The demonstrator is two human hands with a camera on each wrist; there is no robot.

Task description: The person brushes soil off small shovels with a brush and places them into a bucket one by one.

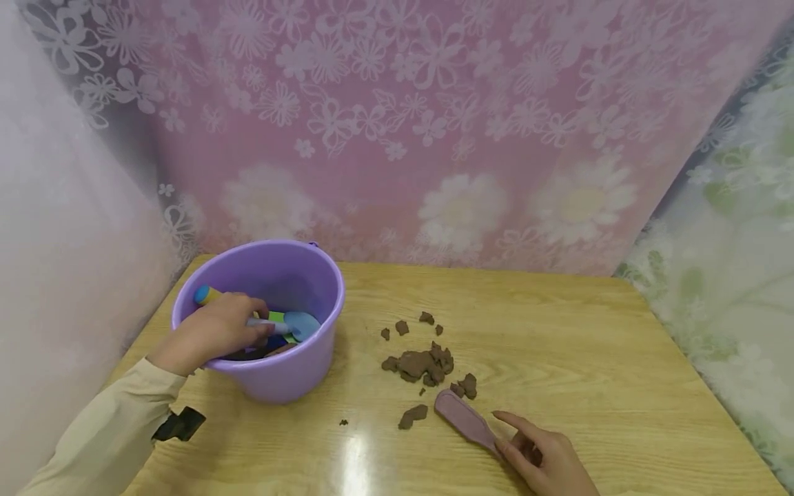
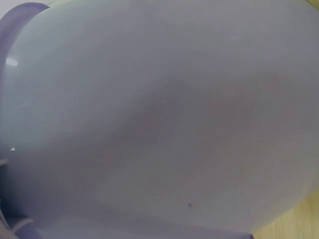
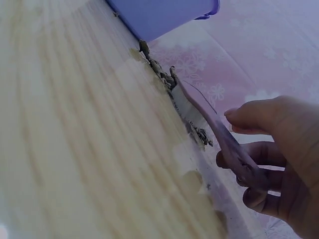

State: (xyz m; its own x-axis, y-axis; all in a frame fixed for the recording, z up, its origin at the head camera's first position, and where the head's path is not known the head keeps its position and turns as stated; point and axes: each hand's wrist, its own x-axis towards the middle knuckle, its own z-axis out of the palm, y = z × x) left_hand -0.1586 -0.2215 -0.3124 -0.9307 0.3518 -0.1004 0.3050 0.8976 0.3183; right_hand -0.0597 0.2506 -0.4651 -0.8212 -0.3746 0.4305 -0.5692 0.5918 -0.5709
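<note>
My left hand reaches over the near rim into a purple bucket. Its fingers pinch the pale handle of a small blue shovel among other things inside. In the left wrist view the bucket wall fills nearly everything, and the hand's grip is hidden. At the front right, my right hand holds a mauve scoop by its handle. The right wrist view shows fingers curled round the scoop's handle. The scoop's tip lies close to crumbled brown clay-like clumps on the table.
A wooden table carries the bucket at left and several smaller brown bits around the main clump. A blue-and-yellow handle leans inside the bucket. Behind stands a pink flowered curtain, with pale curtains at both sides.
</note>
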